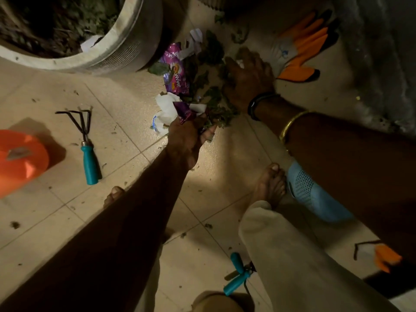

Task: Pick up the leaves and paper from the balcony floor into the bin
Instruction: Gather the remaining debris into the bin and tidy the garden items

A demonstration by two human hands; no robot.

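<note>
A heap of dark green leaves point(211, 52), white paper point(165, 109) and a purple snack wrapper point(174, 73) lies on the tiled floor beside a big round planter. My left hand point(186, 138) is shut on a bunch of paper, wrapper and leaves at the heap's near edge. My right hand point(247, 77) presses down on the leaves at the heap's right side, fingers curled into them. An orange bin point(20, 158) shows at the left edge, partly cut off.
A grey ribbed planter point(126, 48) with soil stands at the top left. A teal-handled hand rake point(86, 145) lies left of the heap. Orange and grey gloves point(301, 48) lie at the right, pruning shears point(238, 273) near my bare feet, a blue shoe point(313, 194) beside them.
</note>
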